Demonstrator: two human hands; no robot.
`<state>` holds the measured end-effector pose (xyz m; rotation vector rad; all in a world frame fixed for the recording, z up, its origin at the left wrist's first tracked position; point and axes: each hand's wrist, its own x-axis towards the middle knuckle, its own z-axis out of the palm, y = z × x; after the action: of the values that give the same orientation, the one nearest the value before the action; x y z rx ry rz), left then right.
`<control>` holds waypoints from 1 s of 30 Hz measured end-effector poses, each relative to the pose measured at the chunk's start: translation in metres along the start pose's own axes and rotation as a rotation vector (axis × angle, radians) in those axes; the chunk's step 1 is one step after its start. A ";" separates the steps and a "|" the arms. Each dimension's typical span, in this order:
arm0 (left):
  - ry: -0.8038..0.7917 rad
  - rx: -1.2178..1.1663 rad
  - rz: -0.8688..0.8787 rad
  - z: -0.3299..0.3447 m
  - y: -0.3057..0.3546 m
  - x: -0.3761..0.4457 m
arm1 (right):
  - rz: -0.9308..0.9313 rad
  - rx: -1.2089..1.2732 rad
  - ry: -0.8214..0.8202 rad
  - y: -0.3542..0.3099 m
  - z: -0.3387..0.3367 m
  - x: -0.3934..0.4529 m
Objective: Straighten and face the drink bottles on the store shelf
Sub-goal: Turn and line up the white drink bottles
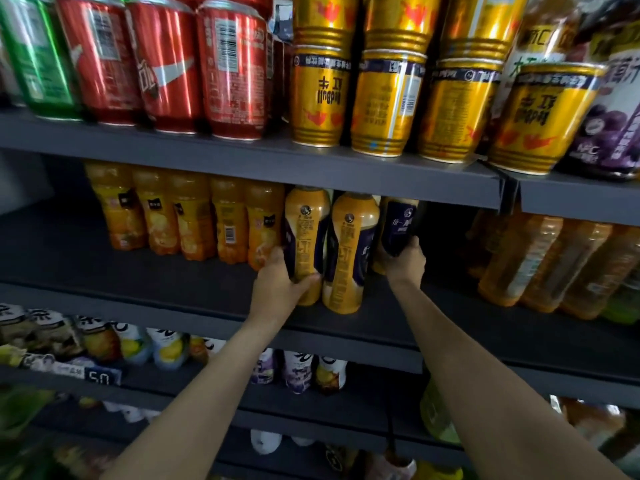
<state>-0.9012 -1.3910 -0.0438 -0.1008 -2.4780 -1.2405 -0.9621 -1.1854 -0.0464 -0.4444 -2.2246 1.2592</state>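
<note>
Two hands work the middle shelf (207, 299): left hand (277, 285) grasps one yellow bottle (306, 244), right hand (405, 259) grasps the dark bottle (398, 226). Turn each until its front label faces outward.

Two bare forearms in shot, no sleeves showing anywhere up to the frame edge. Left hand (277, 285) and right hand (403, 263) are bare too (no gloves, rings, watch or wristbands visible).
</note>
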 end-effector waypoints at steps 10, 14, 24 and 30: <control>-0.069 -0.114 -0.003 -0.002 -0.001 0.003 | -0.090 0.178 0.020 0.000 -0.029 -0.043; -0.071 -0.145 -0.006 -0.001 -0.001 0.005 | -0.176 0.218 -0.337 -0.007 -0.029 -0.090; -0.100 -0.132 -0.033 0.001 -0.001 0.007 | -0.215 -0.004 -0.231 0.010 -0.016 -0.100; -0.096 -0.157 -0.031 0.002 -0.004 0.007 | -0.083 -0.086 -0.107 0.022 -0.035 -0.071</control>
<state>-0.9092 -1.3921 -0.0454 -0.1667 -2.4676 -1.4750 -0.8841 -1.1876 -0.0713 -0.3201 -2.3686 1.1724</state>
